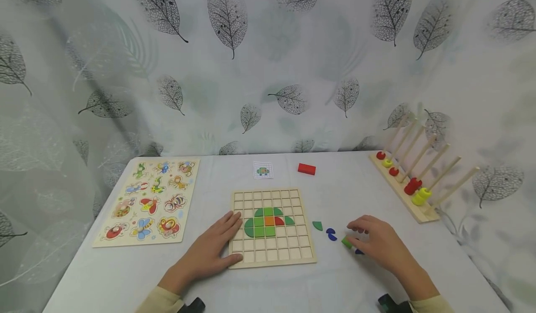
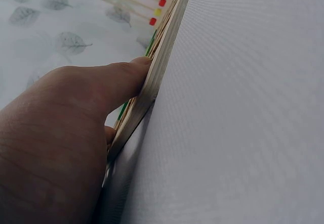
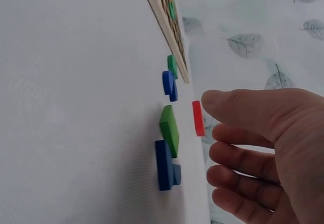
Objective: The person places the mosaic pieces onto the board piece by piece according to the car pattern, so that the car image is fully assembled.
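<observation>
My left hand rests on the left edge of a wooden grid board, fingers spread and thumb on the near corner. In the left wrist view the thumb presses on the board's rim. Green tiles, an orange tile and a red tile sit in the grid. My right hand hovers right of the board with loosely bent fingers, holding nothing. Close by it lie a green square tile and a dark blue tile. Blue rounded tiles and a green quarter-round tile lie nearer the board.
A picture card and a red block lie behind the board. To the left is an insect puzzle board. A wooden peg stand with red and yellow beads is at the right. A leaf-patterned curtain hangs behind.
</observation>
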Demonstrator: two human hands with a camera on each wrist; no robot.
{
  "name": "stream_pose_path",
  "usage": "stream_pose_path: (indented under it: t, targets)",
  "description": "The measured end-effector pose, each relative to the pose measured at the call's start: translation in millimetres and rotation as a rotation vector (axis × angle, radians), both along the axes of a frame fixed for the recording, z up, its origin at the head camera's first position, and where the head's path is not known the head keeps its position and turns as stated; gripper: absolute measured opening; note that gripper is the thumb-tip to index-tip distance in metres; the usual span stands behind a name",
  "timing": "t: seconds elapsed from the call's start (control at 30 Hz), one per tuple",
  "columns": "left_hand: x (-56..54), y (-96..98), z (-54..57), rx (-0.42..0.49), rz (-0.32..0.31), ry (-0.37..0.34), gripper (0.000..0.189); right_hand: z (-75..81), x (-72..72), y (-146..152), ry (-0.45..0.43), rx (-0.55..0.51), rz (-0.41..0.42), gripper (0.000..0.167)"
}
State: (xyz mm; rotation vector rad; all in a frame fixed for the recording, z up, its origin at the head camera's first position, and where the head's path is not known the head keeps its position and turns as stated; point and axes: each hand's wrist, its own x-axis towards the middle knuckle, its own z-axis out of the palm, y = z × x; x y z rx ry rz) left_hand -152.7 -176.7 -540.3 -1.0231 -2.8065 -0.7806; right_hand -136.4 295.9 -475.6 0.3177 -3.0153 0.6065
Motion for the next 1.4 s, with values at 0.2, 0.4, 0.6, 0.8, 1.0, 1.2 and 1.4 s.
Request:
stream_pose_path:
  t: [0.2,0.4,0.6,0.8,1.0,1.2,1.4]
  targets:
    - [0.0,0.1,-1.4,0.006,0.006,0.007,0.092,-5.9,0.4,2,0.001,0.018,-0.008,0.022]
    - [1.3,0.4,0.4,0.007,0.003,0.032,0.09,-11.9,-0.5,5,-0.06,0.048,-0.019,0.028]
    - [1.9,0.7,2.9,0.001,0.0,0.034,0.089,-15.1,-1.7,5,-0.098,0.07,-0.036,0.031]
    - [1.7,0.8,4.4,-0.002,-0.003,0.022,0.09,-17.3,-0.8,3,-0.1,0.075,-0.04,0.028]
    - [1.1,0.6,3.6,-0.001,-0.008,0.028,0.089,-14.1,0.3,-2,-0.101,0.027,-0.014,0.025]
    - [0.4,1.4,1.7,0.003,-0.006,0.041,0.088,-17.6,-0.4,1,-0.091,0.012,0.009,0.023]
    - [1.0,1.3,2.0,0.0,-0.003,0.039,0.088,-17.5,-0.9,2,-0.091,0.006,0.019,0.023]
